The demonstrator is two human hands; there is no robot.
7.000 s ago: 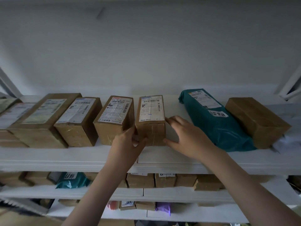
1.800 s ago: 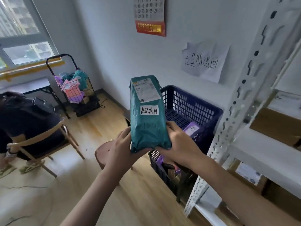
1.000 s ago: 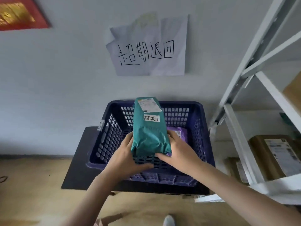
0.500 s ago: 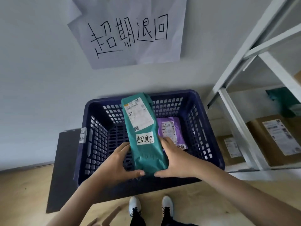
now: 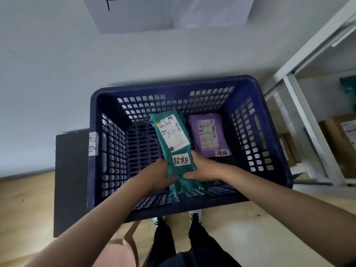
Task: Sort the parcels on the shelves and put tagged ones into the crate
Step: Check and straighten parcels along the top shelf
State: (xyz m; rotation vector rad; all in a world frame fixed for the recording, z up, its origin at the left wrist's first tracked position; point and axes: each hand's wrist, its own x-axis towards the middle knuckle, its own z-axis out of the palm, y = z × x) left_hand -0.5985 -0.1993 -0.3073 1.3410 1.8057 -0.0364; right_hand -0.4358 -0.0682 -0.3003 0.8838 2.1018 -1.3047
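A teal parcel (image 5: 174,143) with a white shipping label and a handwritten tag lies lengthwise inside the dark blue crate (image 5: 107,151). My left hand (image 5: 156,176) grips its near left side and my right hand (image 5: 204,168) grips its near right side, thumbs on top. A purple tagged parcel (image 5: 207,136) lies flat on the crate floor just right of the teal one.
The crate sits on a low black stand (image 5: 71,182) against the white wall. A white metal shelf frame (image 5: 300,116) with brown cardboard boxes (image 5: 339,143) stands at the right. A paper sign (image 5: 173,12) hangs on the wall above. My feet are on the wooden floor below.
Both hands have lowered the teal parcel from above the crate's rim down into the crate, beside the purple parcel. The view has tilted further down.
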